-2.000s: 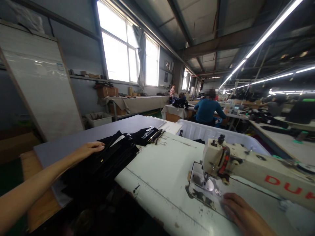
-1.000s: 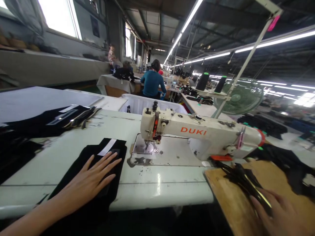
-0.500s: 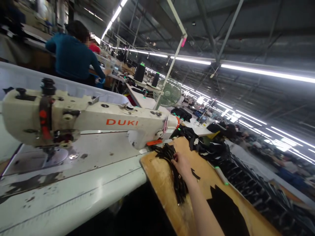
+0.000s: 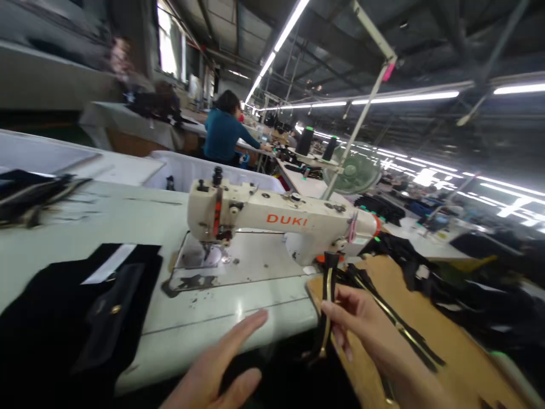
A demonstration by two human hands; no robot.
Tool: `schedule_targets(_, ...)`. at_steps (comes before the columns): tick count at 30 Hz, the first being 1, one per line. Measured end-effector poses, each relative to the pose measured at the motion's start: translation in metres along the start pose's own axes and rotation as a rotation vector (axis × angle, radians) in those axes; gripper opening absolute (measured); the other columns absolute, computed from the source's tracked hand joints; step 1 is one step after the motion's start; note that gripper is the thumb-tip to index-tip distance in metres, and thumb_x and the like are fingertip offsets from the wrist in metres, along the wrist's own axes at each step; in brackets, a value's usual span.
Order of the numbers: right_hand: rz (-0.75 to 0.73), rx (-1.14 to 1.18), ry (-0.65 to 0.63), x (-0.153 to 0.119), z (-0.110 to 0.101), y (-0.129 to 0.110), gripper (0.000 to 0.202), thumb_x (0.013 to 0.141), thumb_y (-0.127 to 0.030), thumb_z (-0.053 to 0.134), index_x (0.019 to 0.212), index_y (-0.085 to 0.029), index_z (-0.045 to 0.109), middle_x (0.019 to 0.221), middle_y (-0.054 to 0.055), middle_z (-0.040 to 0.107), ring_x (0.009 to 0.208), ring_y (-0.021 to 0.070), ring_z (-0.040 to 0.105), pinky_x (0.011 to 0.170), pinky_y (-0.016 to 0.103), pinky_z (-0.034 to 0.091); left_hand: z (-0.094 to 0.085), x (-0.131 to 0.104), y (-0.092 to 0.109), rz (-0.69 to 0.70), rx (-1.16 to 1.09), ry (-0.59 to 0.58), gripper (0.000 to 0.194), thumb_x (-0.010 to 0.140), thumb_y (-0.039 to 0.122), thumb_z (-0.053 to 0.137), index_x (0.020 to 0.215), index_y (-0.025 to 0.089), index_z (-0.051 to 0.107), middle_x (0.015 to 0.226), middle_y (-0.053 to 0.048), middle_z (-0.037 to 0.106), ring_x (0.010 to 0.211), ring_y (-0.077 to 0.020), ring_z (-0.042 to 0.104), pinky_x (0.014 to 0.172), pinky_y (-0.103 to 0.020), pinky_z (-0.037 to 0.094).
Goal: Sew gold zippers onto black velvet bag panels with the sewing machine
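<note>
My right hand (image 4: 361,324) pinches a black zipper (image 4: 328,284) with gold-coloured teeth, which hangs upright over the front edge of the sewing table. My left hand (image 4: 217,363) is open and blurred, thumb and fingers apart, over that same edge with nothing in it. Beyond both hands stands a white sewing machine (image 4: 255,210) marked DUKI. More black zippers (image 4: 400,326) lie on a tan board (image 4: 392,272), partly behind my right hand. Black fabric (image 4: 63,295) with a white strip (image 4: 109,264) is on the table at the left.
Dark pieces with light edges (image 4: 38,196) lie at the table's far left. A white bin (image 4: 183,170) stands behind the machine. Heaped black fabric (image 4: 460,289) borders the board on the right. A green fan (image 4: 351,170) and a person in teal (image 4: 225,133) are farther back.
My right hand has come away from the zipper pile on the board, leftward, with a zipper in it. My left hand has entered the view. The camera has turned left.
</note>
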State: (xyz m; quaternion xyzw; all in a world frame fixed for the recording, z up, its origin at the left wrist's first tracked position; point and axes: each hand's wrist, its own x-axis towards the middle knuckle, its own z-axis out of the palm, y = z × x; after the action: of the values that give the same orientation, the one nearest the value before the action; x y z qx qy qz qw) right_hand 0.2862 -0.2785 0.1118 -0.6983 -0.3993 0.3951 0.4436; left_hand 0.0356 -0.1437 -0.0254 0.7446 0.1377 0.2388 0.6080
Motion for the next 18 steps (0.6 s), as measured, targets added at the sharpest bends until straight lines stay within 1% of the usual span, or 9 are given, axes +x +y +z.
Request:
schedule_targets(2, -0.008, 0.102, -0.162, 0.018, 0.042, -0.002, 0.05, 0.08, -0.066, 0.074, 0.087, -0.017, 0.062, 0.053, -0.002, 0.063, 0.037, 0.0094, 0.051, 0.037, 0.018, 0.041, 0.008, 0.004, 0.015, -0.05, -0.069, 0.001, 0.046, 0.094, 0.052, 0.065, 0.137, 0.036, 0.063, 0.143, -0.004, 0.062, 0.135, -0.0334, 0.054, 0.114, -0.044, 0.043)
schedule_targets(3, -0.015, 0.133, -0.209, 0.029, 0.06, -0.001, 0.052, 0.079, -0.067, 0.074, 0.089, -0.017, 0.063, 0.053, -0.001, 0.064, 0.038, 0.0101, 0.053, 0.039, 0.019, 0.043, 0.013, 0.008, 0.019, -0.093, -0.156, -0.017, 0.04, 0.096, 0.055, 0.062, 0.125, 0.029, 0.07, 0.128, -0.008, 0.07, 0.12, -0.0324, 0.065, 0.106, -0.042, 0.05)
schedule_targets(5, -0.031, 0.146, -0.243, 0.052, 0.09, 0.004, 0.054, 0.076, -0.068, 0.075, 0.086, -0.016, 0.065, 0.05, -0.002, 0.062, 0.039, 0.0107, 0.054, 0.041, 0.019, 0.044, 0.021, 0.013, 0.02, -0.226, -0.397, 0.035, 0.046, 0.093, 0.063, 0.062, 0.103, 0.02, 0.074, 0.098, -0.009, 0.075, 0.087, -0.0269, 0.074, 0.081, -0.037, 0.06)
schedule_targets(7, -0.063, 0.111, -0.232, 0.073, 0.108, 0.009, 0.055, 0.072, -0.069, 0.078, 0.075, -0.015, 0.064, 0.045, -0.003, 0.058, 0.038, 0.0098, 0.052, 0.04, 0.019, 0.04, 0.021, 0.012, 0.016, -0.371, -0.623, 0.153, 0.057, 0.084, 0.072, 0.067, 0.094, 0.016, 0.072, 0.083, -0.008, 0.073, 0.069, -0.0224, 0.073, 0.064, -0.032, 0.059)
schedule_targets(9, -0.101, 0.067, -0.215, 0.088, 0.117, 0.012, 0.057, 0.069, -0.07, 0.08, 0.066, -0.016, 0.061, 0.043, -0.003, 0.055, 0.037, 0.0079, 0.046, 0.038, 0.018, 0.033, 0.015, 0.005, 0.011, -0.451, -0.748, 0.227, 0.063, 0.078, 0.075, 0.072, 0.093, 0.015, 0.072, 0.081, -0.009, 0.074, 0.069, -0.022, 0.073, 0.063, -0.031, 0.059)
schedule_targets(11, -0.127, 0.044, -0.217, 0.099, 0.121, 0.01, 0.058, 0.07, -0.071, 0.077, 0.063, -0.017, 0.058, 0.045, -0.002, 0.057, 0.036, 0.0068, 0.042, 0.038, 0.019, 0.029, 0.006, -0.006, 0.008, -0.476, -0.779, 0.243, 0.063, 0.075, 0.075, 0.074, 0.091, 0.014, 0.073, 0.083, -0.011, 0.076, 0.073, -0.0231, 0.075, 0.068, -0.032, 0.06)
schedule_targets(13, -0.17, -0.004, -0.184, 0.109, 0.121, 0.007, 0.058, 0.076, -0.073, 0.071, 0.064, -0.018, 0.056, 0.046, -0.001, 0.058, 0.036, 0.0066, 0.038, 0.038, 0.02, 0.026, -0.003, -0.017, 0.006, -0.497, -0.766, 0.254, 0.061, 0.075, 0.074, 0.075, 0.089, 0.015, 0.074, 0.086, -0.012, 0.078, 0.077, -0.0244, 0.076, 0.074, -0.033, 0.06)
schedule_targets(15, -0.235, -0.081, -0.11, 0.123, 0.121, 0.006, 0.059, 0.083, -0.076, 0.06, 0.066, -0.02, 0.052, 0.046, -0.002, 0.055, 0.036, 0.0068, 0.035, 0.038, 0.021, 0.025, -0.008, -0.029, 0.002, -0.529, -0.747, 0.25, 0.061, 0.076, 0.074, 0.075, 0.088, 0.015, 0.075, 0.087, -0.013, 0.079, 0.078, -0.0253, 0.078, 0.076, -0.033, 0.06)
schedule_targets(18, -0.304, -0.208, -0.048, 0.149, 0.128, 0.015, 0.058, 0.093, -0.074, 0.045, 0.068, -0.022, 0.05, 0.046, -0.004, 0.051, 0.037, 0.0084, 0.037, 0.039, 0.021, 0.028, -0.008, -0.043, -0.008, -0.601, -0.75, 0.263, 0.062, 0.074, 0.075, 0.076, 0.089, 0.014, 0.077, 0.087, -0.014, 0.079, 0.078, -0.0254, 0.078, 0.072, -0.03, 0.059)
